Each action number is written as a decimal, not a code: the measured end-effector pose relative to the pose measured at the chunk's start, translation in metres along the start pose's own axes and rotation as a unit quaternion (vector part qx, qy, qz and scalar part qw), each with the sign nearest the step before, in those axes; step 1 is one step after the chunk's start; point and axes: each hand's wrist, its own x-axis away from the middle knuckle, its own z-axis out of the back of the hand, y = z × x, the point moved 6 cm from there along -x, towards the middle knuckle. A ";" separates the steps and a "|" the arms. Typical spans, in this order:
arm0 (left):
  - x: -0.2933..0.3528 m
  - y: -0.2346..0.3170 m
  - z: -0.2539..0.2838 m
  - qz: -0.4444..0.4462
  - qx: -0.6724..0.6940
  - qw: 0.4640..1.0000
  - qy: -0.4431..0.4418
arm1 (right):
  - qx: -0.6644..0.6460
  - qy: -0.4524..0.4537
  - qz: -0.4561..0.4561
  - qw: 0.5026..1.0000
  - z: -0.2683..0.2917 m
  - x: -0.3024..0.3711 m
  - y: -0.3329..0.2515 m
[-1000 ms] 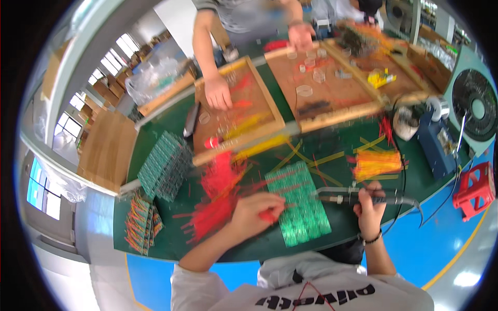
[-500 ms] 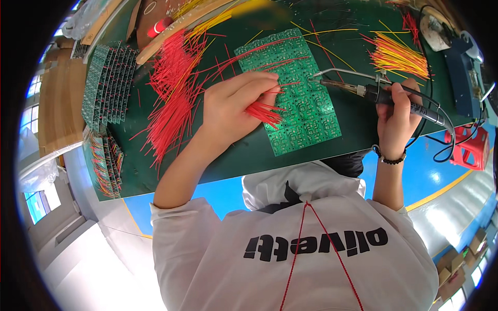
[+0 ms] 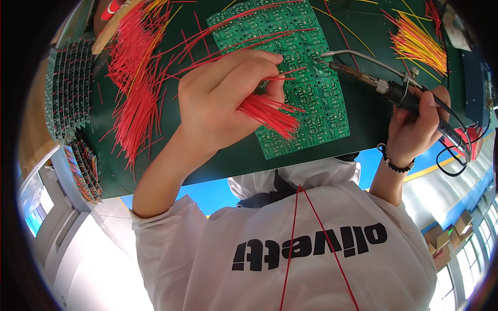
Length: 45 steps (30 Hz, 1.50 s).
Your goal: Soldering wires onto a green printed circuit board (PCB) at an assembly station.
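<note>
A green circuit board panel lies on the dark green table in front of me. My left hand is closed around a bundle of short red wires over the panel's left side. A single red wire pokes out past the fingertips toward the panel's middle. In my right hand is a soldering iron with a thin curved metal tube clamped along it. Its tip, and the tube's end, are close to the panel's right half; whether they touch it I cannot tell. Two long red wires lie across the panel's upper part.
A big heap of red wires spreads left of my left hand. Stacked circuit boards stand at the table's left edge, with more wired boards below them. Yellow and red wires lie at the far right, near a dark blue box.
The view has shifted closer to the table, so everything looks larger. Both hands keep their holds; the iron stays near the same part of the panel.
</note>
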 end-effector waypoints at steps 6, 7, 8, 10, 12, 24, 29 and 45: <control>-0.001 -0.001 -0.003 0.008 -0.008 1.000 -0.006 | 0.023 0.000 0.026 0.999 -0.001 0.001 -0.004; -0.002 -0.002 -0.004 0.010 -0.006 1.000 -0.009 | 0.024 0.001 0.022 0.999 0.000 0.000 -0.003; -0.001 -0.001 -0.004 0.000 -0.009 1.000 -0.006 | 0.025 -0.001 0.025 0.999 0.000 0.000 -0.002; 0.000 -0.001 -0.005 -0.008 -0.010 1.000 -0.005 | 0.026 -0.002 0.025 0.999 0.001 0.001 0.000; 0.001 -0.001 -0.005 -0.011 -0.024 1.000 -0.006 | 0.034 -0.010 0.035 0.999 0.002 0.000 0.000; 0.002 -0.001 -0.005 -0.003 -0.021 1.000 -0.014 | 0.058 -0.010 0.004 0.998 -0.002 0.002 0.000; 0.001 -0.001 -0.005 -0.008 -0.019 1.000 -0.011 | 0.051 -0.016 0.000 0.999 -0.002 0.001 0.000; 0.001 -0.003 -0.005 -0.016 -0.021 1.000 -0.007 | 0.031 0.026 -0.007 0.999 0.005 -0.001 0.003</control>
